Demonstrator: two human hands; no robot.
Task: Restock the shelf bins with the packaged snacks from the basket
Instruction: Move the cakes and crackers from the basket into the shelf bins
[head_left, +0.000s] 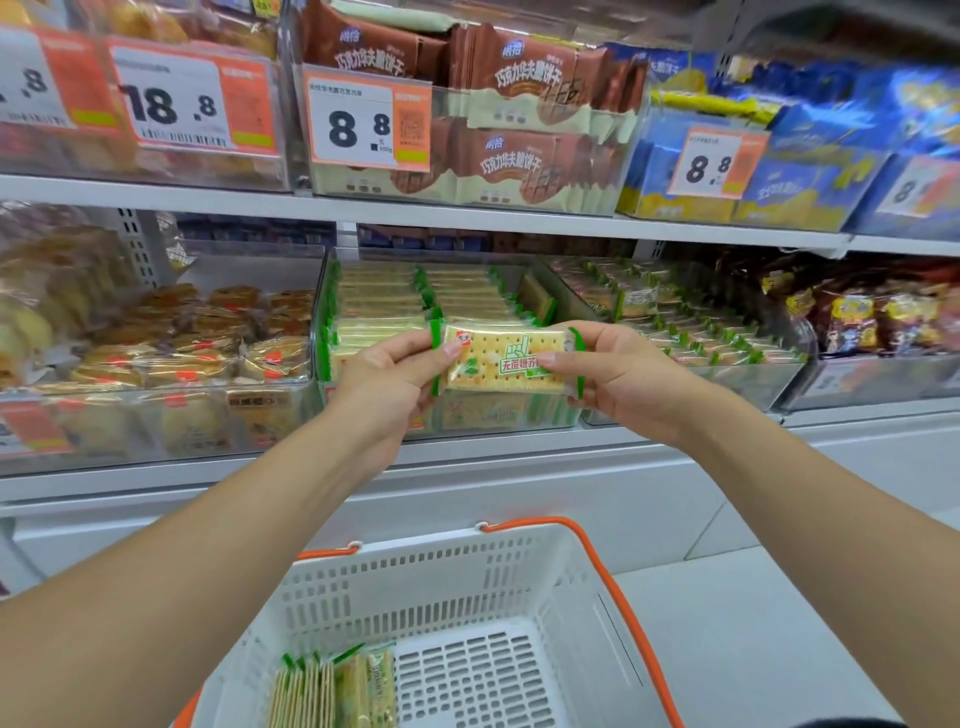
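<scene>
The clear rigid shelf bin (457, 332), lined with matching packets, lies directly behind the held cracker packet (506, 364). The packet's long axis runs left-right, parallel to the bin front. Left hand (392, 371) and right hand (618, 371) each pinch one crimped end, equally near. Glossy film wraps flat crackers. The slotted plastic basket (571, 597) holds more packets.

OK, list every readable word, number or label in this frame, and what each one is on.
"18.8": price tag, upper left bin.
"8.8": price tag, brown packet bin.
"8.8": price tag, blue packet bin.
"巧克力华夫脆饼干": brown packets.
"无蔗糖苏": cracker packet, rest hidden by right hand.
Barcodes, small print: too blurred to read.
</scene>
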